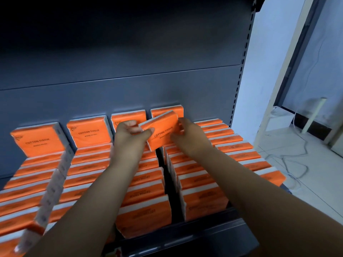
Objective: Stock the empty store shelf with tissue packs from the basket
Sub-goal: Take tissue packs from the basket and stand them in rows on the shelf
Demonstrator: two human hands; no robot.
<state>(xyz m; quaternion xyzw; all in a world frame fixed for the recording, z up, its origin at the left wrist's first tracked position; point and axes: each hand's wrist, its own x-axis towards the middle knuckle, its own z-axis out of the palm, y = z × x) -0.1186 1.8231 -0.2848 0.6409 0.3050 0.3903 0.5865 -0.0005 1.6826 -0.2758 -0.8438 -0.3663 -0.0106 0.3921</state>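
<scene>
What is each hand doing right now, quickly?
Left hand: closed, gripping the left end of a tilted orange tissue pack.
Right hand: closed, gripping the same pack's right end.

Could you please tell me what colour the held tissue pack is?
The tissue pack is orange with dark lettering; head view.

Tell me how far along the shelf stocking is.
Nearly done: orange packs fill five rows on the shelf. In hand: left hand and right hand grip one tissue pack, tilted above the back rows. Left: seating it; the dark gap between middle rows looks unfilled.
</scene>
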